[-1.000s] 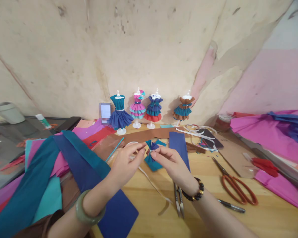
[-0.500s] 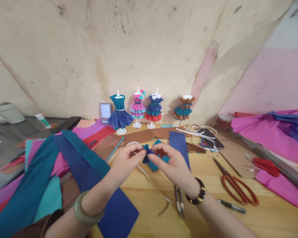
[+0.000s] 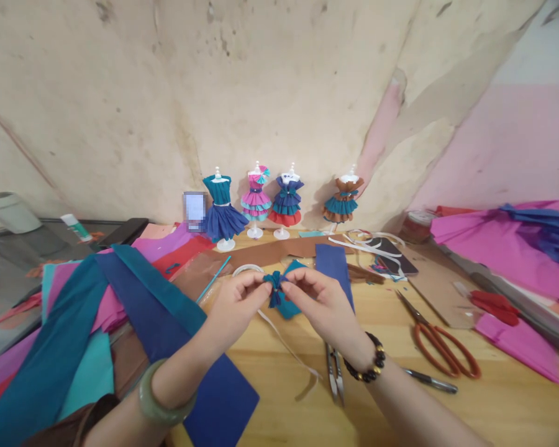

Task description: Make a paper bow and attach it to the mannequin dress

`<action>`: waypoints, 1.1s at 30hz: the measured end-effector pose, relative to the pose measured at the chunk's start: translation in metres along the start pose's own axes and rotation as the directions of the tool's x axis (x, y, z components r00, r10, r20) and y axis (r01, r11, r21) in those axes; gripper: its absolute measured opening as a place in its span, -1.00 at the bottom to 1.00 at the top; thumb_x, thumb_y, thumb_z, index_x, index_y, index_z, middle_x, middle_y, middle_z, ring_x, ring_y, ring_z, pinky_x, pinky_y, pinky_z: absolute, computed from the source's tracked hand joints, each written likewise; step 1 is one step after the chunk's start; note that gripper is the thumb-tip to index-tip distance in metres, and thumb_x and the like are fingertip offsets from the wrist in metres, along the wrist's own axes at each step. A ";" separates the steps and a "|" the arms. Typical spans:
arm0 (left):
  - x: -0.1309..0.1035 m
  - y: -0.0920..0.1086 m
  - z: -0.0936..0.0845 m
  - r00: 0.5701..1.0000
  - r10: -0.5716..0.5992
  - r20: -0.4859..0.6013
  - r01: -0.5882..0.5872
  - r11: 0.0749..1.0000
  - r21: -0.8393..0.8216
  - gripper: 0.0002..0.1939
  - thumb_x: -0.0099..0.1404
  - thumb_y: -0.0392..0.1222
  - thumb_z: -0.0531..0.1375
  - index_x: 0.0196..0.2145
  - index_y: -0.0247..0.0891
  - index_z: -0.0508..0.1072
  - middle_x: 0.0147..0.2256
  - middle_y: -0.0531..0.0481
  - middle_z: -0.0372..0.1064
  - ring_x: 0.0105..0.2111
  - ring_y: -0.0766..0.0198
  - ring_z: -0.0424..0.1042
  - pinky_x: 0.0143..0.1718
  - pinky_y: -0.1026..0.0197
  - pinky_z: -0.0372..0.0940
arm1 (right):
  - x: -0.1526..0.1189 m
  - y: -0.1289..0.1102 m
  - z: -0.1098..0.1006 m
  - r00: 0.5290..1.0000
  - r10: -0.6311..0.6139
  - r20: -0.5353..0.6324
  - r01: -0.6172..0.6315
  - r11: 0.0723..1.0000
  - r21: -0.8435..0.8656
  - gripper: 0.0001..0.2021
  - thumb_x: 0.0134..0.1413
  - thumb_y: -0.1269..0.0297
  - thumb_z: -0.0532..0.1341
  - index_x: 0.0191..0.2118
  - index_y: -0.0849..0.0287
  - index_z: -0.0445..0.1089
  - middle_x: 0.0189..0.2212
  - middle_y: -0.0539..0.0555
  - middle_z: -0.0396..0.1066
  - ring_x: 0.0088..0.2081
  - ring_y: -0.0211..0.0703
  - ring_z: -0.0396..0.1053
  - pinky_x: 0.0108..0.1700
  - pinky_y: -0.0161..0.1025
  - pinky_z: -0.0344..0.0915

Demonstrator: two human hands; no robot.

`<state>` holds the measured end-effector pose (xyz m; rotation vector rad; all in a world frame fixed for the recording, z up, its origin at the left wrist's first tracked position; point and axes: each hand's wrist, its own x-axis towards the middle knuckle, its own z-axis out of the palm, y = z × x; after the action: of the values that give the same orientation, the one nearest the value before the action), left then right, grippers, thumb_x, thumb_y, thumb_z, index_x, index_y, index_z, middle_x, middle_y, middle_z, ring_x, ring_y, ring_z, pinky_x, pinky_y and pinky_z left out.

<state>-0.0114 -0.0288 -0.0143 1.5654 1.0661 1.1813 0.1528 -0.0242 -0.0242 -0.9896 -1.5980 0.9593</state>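
Observation:
A small pleated bow [image 3: 275, 289] in teal and dark blue is pinched between my two hands, above the wooden table. My left hand [image 3: 242, 301] grips its left side between thumb and forefinger. On the other side, the thumb and fingers of my right hand [image 3: 319, 301] close on its right edge. Just behind the bow lies a folded teal piece [image 3: 289, 308], partly covered by my right hand. A thin white ribbon [image 3: 289, 347] trails over the table below the hands. Thread snips [image 3: 335, 375] rest under my right wrist.
Several miniature dress forms, among them one in a teal and blue dress [image 3: 223, 214], stand along the wall. Orange-handled scissors [image 3: 442, 344] and a pen [image 3: 431, 380] lie at right. Coloured strips [image 3: 144, 298] spread over the left side. A dark phone [image 3: 403, 256] lies at back right.
The bow has turned between my fingers and now shows more of its teal face. Both hands keep nearly the same place; the whole view has shifted slightly.

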 end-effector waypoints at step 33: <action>0.005 -0.020 -0.008 0.982 -0.038 0.187 0.078 0.974 -0.212 -0.80 0.09 -0.14 0.34 -0.36 -0.31 0.53 -0.47 0.00 0.45 -0.46 0.30 0.41 -0.33 0.22 0.33 | 0.004 -0.006 -0.002 0.969 0.227 0.094 -0.246 0.900 0.359 -0.82 -0.18 0.19 0.34 -0.48 0.19 0.42 -0.61 -0.06 0.40 -0.55 -0.33 0.31 -0.46 -0.35 0.23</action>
<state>-0.0203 -0.0178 -0.0310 1.4298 0.8277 1.0551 0.1529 -0.0225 -0.0171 -0.9103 -1.2876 1.4048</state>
